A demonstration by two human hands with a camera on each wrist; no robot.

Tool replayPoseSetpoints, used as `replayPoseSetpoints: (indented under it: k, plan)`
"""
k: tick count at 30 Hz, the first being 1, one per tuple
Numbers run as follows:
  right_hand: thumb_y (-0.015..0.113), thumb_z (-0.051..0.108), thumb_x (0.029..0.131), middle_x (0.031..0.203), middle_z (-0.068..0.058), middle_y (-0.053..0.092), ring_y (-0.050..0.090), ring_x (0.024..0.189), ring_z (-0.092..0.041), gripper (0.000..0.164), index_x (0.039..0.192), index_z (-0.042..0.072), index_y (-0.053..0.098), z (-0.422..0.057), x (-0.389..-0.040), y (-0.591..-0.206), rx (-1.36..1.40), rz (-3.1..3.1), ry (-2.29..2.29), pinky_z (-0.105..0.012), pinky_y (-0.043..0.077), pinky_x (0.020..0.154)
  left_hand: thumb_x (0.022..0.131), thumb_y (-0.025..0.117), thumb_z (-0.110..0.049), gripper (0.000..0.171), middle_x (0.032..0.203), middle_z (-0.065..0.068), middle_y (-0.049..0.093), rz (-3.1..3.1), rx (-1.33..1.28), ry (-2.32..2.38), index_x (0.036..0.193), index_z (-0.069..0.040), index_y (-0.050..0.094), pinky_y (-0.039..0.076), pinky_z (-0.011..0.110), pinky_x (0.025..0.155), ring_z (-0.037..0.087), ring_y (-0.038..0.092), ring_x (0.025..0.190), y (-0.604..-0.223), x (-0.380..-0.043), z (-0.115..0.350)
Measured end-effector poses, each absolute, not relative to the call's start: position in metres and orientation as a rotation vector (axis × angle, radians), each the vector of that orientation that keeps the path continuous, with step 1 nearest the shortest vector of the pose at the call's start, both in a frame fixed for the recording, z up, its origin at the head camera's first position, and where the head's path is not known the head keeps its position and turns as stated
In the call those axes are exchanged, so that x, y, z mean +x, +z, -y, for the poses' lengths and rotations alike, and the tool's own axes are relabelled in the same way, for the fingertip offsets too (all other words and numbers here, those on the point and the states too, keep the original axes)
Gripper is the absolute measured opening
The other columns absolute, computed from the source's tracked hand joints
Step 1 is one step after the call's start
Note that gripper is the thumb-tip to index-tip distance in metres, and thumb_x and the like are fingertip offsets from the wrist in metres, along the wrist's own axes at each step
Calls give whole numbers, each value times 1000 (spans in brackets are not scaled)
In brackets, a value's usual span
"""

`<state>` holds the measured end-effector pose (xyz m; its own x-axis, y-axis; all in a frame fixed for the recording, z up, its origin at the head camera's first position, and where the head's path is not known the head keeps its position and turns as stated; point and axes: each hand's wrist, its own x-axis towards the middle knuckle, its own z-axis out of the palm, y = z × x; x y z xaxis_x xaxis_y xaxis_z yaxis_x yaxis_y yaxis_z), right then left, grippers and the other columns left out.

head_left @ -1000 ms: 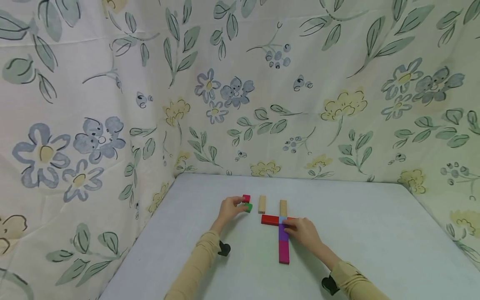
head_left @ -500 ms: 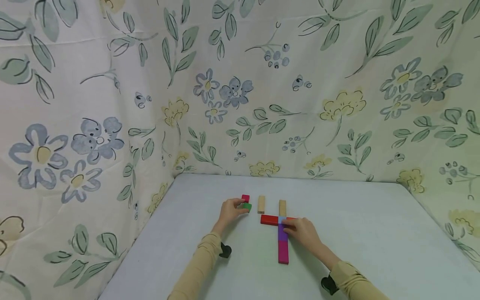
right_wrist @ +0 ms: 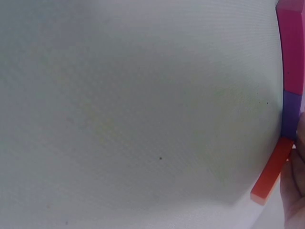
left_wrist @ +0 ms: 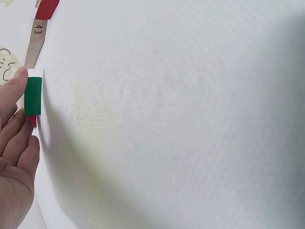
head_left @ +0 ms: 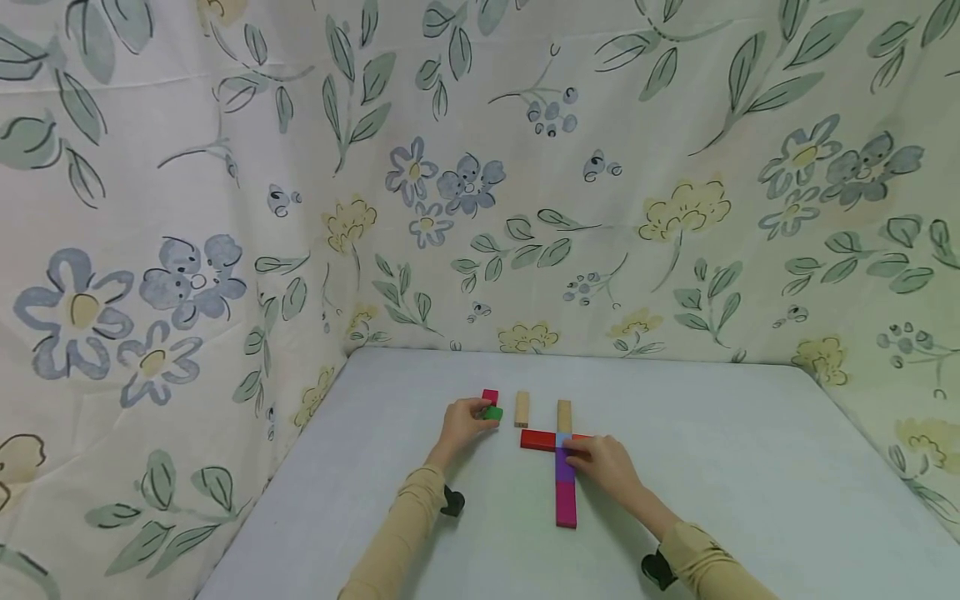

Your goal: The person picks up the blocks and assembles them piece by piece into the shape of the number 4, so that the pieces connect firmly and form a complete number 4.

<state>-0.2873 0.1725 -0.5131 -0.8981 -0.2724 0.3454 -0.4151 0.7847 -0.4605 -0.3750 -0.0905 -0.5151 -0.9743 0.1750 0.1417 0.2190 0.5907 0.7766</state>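
My left hand [head_left: 457, 429] pinches a small green block [head_left: 492, 413] between thumb and fingers. In the left wrist view the thumb lies along one end of the green block [left_wrist: 33, 96]. Just behind it is a small pinkish-red block [head_left: 490, 396]. My right hand [head_left: 606, 465] touches the middle of a cross of blocks, its fingertips at a light blue block [head_left: 562, 439] and a purple block [head_left: 565, 467]. Whether they pinch either one is unclear. A red block [head_left: 537, 440] forms the left arm, and an orange-red block [right_wrist: 272, 171] the right, partly behind the fingers.
A magenta block [head_left: 566, 504] makes the cross's near end, a plain wooden block [head_left: 564, 416] its far end. Another wooden block [head_left: 521, 409] lies apart, between the green block and the cross. The white table [head_left: 712, 450] is backed by a floral curtain [head_left: 525, 167].
The green block has turned slightly in my left hand, which has shifted a little. My right hand and the cross of blocks have stayed in place.
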Motion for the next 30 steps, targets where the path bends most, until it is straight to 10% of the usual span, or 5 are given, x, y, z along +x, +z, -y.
replayPoseSetpoints:
  k: [30]
  plan:
    - [76,11,77,93,-11,74,51,66,-5,27,104,5,74,-173,-287,-511,517,2743,814,-16,40,58,75,80,-12,38,107,15,70,2723,-301,-1337,109,1,70,54,38,85,24,66,95,-518,-375,85]
